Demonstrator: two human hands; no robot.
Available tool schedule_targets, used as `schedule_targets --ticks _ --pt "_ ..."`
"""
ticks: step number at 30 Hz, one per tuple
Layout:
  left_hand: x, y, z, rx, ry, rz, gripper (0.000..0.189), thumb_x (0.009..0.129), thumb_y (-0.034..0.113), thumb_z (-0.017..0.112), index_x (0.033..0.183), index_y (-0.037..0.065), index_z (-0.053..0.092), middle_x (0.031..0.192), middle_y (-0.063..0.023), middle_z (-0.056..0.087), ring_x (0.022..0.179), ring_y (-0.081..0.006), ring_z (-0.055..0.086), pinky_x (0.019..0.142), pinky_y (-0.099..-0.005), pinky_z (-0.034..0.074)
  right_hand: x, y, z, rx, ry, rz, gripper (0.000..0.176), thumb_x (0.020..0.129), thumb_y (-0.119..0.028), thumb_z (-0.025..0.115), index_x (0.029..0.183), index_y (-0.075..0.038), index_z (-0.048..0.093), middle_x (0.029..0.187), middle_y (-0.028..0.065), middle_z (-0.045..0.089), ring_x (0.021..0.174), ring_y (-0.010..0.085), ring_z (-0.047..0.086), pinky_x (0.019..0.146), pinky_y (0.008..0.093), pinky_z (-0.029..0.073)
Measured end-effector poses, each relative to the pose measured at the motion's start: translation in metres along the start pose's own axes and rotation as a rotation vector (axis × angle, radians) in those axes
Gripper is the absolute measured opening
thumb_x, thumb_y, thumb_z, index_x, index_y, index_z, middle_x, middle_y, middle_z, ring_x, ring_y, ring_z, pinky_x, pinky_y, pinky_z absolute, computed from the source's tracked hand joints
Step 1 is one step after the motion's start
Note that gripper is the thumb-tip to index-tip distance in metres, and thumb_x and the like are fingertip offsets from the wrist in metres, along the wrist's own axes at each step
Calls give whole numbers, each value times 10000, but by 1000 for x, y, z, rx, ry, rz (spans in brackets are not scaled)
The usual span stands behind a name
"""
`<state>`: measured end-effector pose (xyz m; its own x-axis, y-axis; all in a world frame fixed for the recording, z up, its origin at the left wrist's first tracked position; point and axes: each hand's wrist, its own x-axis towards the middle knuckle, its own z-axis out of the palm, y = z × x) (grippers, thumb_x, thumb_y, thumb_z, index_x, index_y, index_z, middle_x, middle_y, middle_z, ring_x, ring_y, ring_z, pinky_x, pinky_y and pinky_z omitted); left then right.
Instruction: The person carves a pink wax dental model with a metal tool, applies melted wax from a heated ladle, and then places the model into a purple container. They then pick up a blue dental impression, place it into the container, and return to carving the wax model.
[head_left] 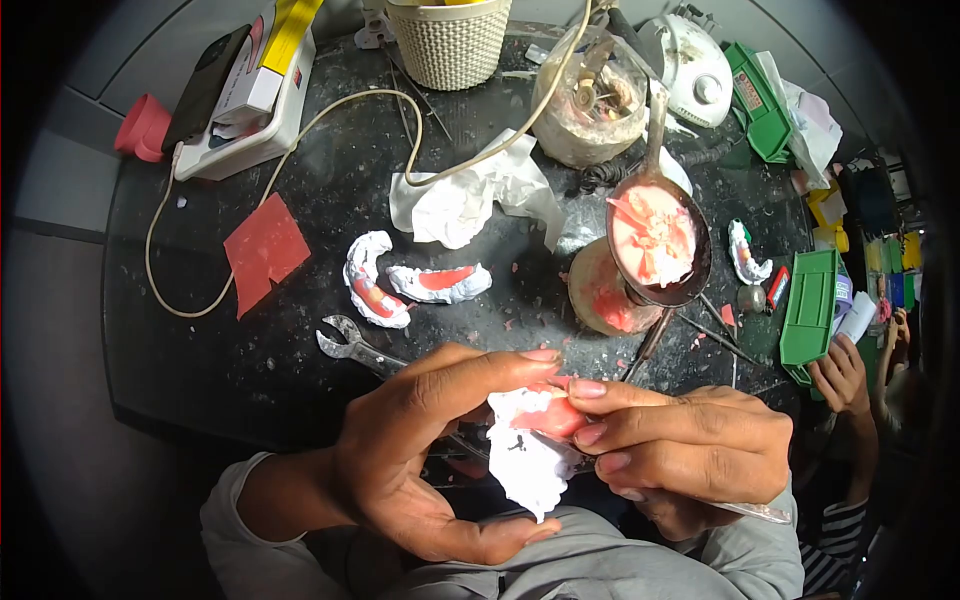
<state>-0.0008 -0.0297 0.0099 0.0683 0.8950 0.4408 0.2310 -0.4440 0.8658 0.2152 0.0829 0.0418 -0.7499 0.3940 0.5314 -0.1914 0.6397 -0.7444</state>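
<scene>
My left hand grips a white plaster dental cast between its thumb and fingers, close in front of my body. Pink wax covers the cast's upper part. From the right, my right hand pinches the wax at its edge, thumb and fingertips pressed together. Below that palm a thin, shiny tool handle sticks out; its other end is hidden. Beyond my left hand lies an adjustable wrench, partly covered by it. Two more casts with pink wax, one curved and one flatter, rest on the black table.
A pan of pink wax scraps sits over a stained pot. Around it are a red wax sheet, crumpled paper, a cable, a plaster-crusted bowl and a green bin. Another person's hand is at right.
</scene>
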Motion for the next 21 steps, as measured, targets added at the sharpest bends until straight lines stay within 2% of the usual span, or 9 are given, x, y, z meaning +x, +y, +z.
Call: schedule_targets --ticks 7,9,16,21 --pt "1 0 -2 24 -19 12 975 590 256 953 1331 -122 444 1109 -211 666 940 -237 653 818 -317 520 1 -5 1 45 46 65 173 874 -113 743 776 18 685 810 162 722 887 377 752 650 383 645" --pt "3 -2 -2 25 -26 73 960 589 258 954 1317 -115 452 1100 -209 662 943 -239 652 819 -322 528 -1 -3 0 26 40 48 213 867 -130 737 725 17 676 801 157 721 875 376 754 630 376 644" --pt "3 -3 -2 9 -27 87 963 588 262 956 1313 -113 446 1090 -208 653 951 -254 656 817 -326 534 2 -13 1 55 80 172 249 858 -147 749 668 -9 665 767 138 725 865 347 760 645 369 643" --pt "0 0 -7 -52 -94 10 985 594 269 958 1327 -95 409 1089 -203 675 974 -258 669 865 -333 516 4 -20 -7 18 -3 263 257 841 -160 774 649 -40 652 786 126 741 863 312 765 671 369 640"
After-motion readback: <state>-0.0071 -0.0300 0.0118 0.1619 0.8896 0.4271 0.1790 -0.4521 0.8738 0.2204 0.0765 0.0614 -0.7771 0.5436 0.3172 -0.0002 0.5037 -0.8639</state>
